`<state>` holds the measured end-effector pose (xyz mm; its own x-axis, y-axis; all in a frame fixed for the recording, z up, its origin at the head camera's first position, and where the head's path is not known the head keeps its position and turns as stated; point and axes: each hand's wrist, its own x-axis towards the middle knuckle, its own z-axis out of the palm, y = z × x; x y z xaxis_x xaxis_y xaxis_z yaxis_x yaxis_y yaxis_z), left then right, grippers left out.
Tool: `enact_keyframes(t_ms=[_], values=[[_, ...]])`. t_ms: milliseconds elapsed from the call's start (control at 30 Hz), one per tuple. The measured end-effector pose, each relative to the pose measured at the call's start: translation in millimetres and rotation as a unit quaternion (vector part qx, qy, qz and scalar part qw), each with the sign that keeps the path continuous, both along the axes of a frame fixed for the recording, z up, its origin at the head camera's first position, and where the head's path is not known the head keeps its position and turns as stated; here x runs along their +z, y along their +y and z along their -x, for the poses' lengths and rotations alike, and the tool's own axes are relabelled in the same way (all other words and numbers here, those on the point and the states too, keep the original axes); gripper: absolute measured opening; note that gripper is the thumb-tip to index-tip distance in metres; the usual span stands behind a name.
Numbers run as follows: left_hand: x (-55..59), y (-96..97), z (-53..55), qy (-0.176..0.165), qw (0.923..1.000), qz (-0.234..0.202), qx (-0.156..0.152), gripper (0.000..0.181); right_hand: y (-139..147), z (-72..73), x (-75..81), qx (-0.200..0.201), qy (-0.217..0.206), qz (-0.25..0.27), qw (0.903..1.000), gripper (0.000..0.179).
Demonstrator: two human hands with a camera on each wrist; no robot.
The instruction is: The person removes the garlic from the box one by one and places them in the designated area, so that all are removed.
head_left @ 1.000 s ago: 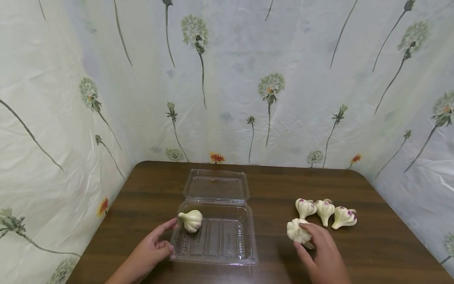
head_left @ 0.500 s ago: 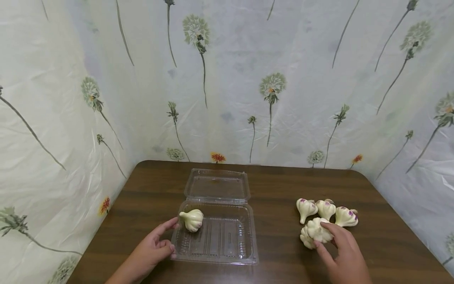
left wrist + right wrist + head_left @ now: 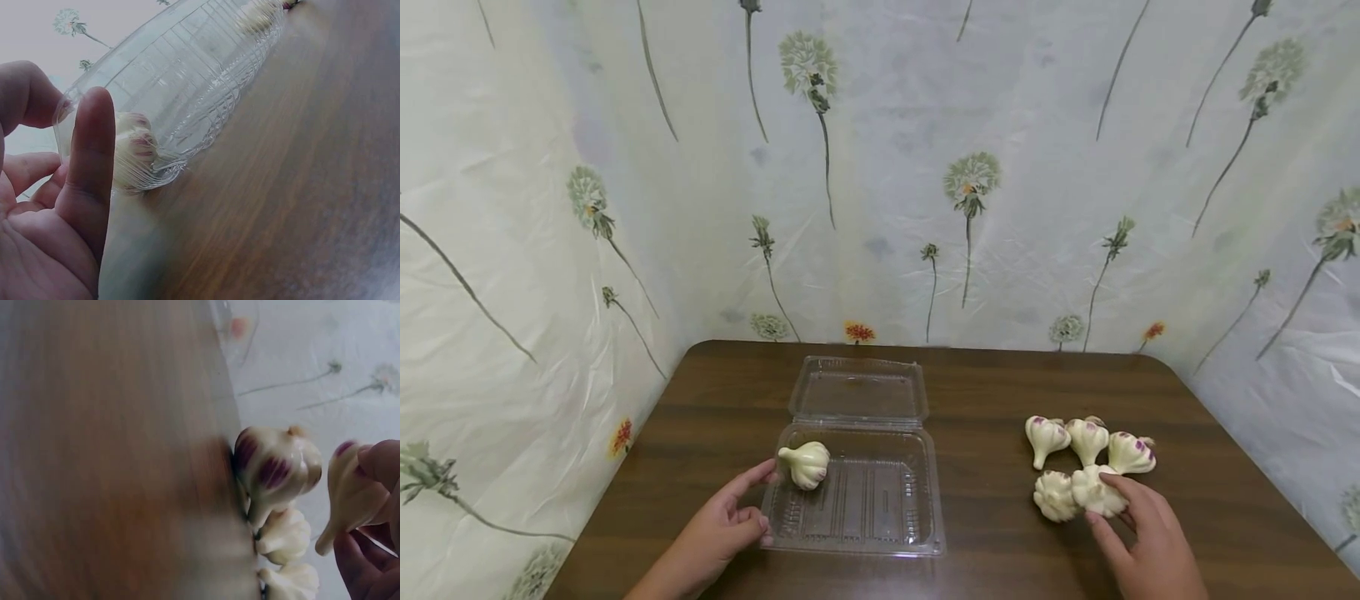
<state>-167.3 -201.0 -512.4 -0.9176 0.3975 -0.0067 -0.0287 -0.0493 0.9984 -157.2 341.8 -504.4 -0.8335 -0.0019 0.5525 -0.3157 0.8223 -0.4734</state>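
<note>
My left hand (image 3: 718, 527) holds the left rim of a clear plastic clamshell container (image 3: 868, 500), its thumb and a finger at the edge in the left wrist view. One white garlic bulb (image 3: 808, 467) lies in the container's left end. My right hand (image 3: 1153, 542) pinches another garlic bulb (image 3: 1092, 485), which has purple marks in the right wrist view. Just left of this held bulb is a loose garlic bulb (image 3: 1055, 497). Behind them, several purple-streaked garlic bulbs (image 3: 1087, 442) form a row. My right palm is partly hidden.
The container's hinged lid (image 3: 859, 392) lies folded back on the dark wooden table (image 3: 977, 392). A pale curtain (image 3: 887, 167) printed with dandelions hangs behind the table and along both sides.
My right hand has moved to the right with a garlic bulb, and another bulb now shows plainly to its left. The left hand and container have stayed in place.
</note>
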Motion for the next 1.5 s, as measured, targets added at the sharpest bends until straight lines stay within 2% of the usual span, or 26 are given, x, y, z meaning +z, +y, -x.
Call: enact_keyframes(t_ms=[133,300,500,733,867,1333,1500], values=[[0.1,0.3,-0.8,-0.008,1.0,0.001,-0.001,0.082,8,2.9,-1.8,-0.011,-0.018,-0.014,0.9997,0.055],[-0.3,0.2,-1.0,-0.013,0.9999,-0.002,-0.001,0.082,19,5.9,-0.9,-0.013,-0.067,-0.038,0.9969,0.052],[-2.2,0.4,0.0,-0.007,1.0,-0.002,0.003,0.081,28,11.0,-0.1,-0.017,-0.119,-0.044,0.9918,0.053],[-2.7,0.6,0.3,-0.008,0.9999,-0.001,0.008,0.081,37,23.4,7.7,-0.011,-0.242,-0.032,0.9696,0.058],[-2.1,0.6,0.2,-0.012,0.9999,0.001,0.009,0.081,40,25.9,6.7,-0.007,-0.256,-0.036,0.9659,0.058],[1.7,0.3,0.7,-0.008,1.0,0.002,0.006,0.081,46,29.8,0.1,0.009,-0.255,-0.048,0.9658,0.053],[0.1,-0.6,0.5,-0.006,1.0,-0.001,0.002,0.081,48,35.8,-3.5,0.025,-0.262,-0.048,0.9635,0.067]])
